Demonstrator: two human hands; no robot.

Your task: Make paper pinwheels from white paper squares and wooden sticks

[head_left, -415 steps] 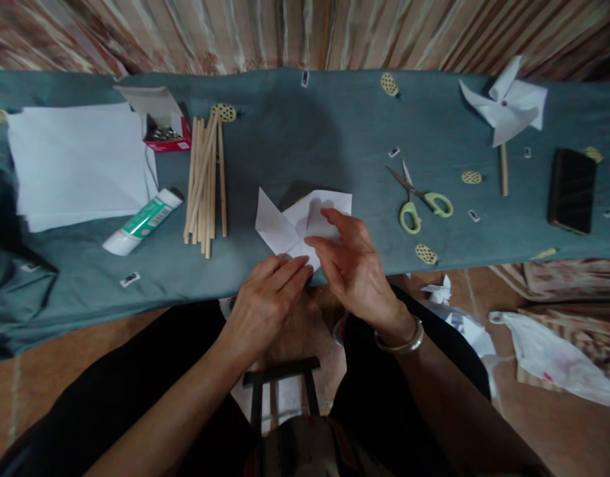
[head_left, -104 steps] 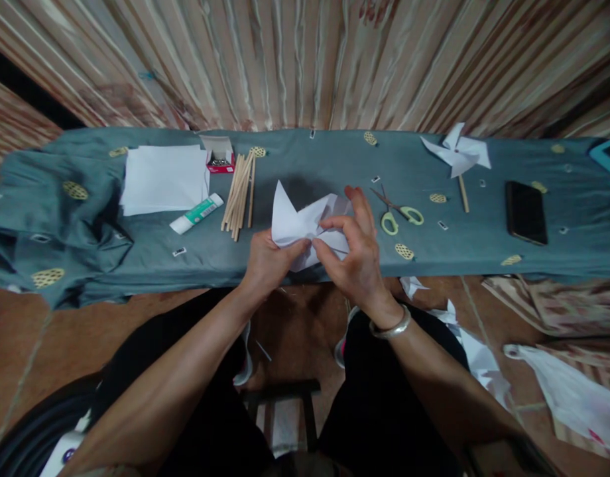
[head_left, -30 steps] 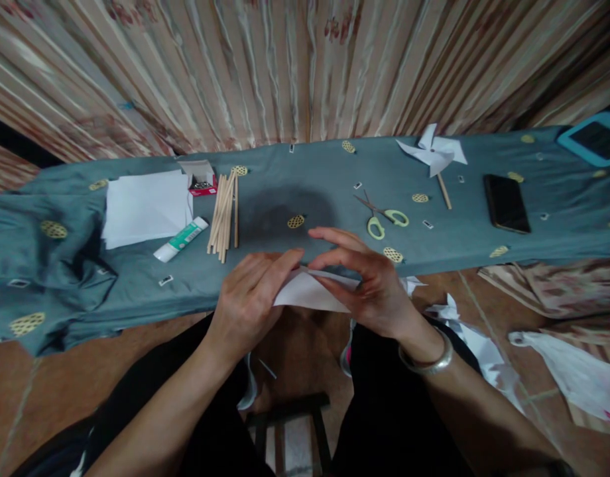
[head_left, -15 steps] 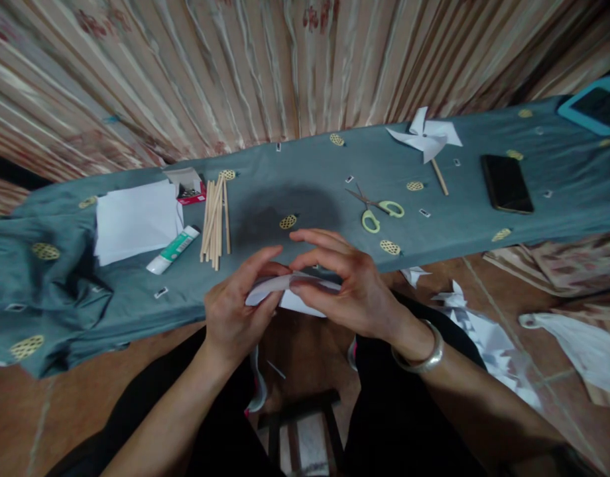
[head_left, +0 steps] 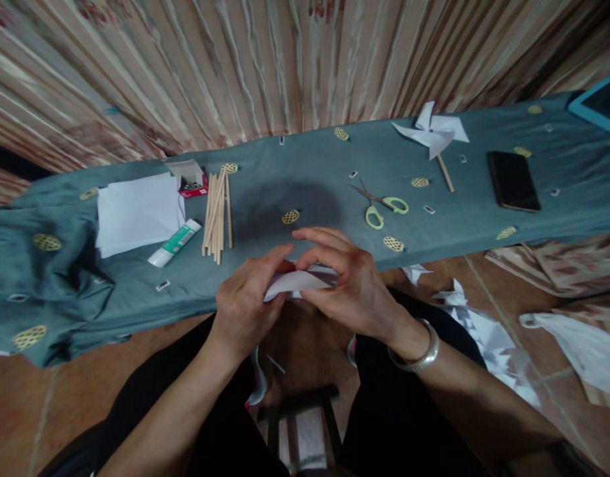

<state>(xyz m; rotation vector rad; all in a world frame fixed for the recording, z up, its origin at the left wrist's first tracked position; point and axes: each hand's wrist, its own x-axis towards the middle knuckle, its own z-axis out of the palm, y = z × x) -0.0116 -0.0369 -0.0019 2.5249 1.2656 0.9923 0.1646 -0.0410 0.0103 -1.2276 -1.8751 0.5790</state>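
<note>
Both hands, left hand (head_left: pixel 245 301) and right hand (head_left: pixel 352 288), pinch the folded paper (head_left: pixel 298 281) in a close grip; fingertips should press the folds together firmly and evenly at the centre.

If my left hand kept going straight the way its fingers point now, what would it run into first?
Probably the right hand. The left hand points up and rightward, its fingertips on the folded white paper that both hands hold, nearly meeting the right fingers. Depth is unclear.
</note>
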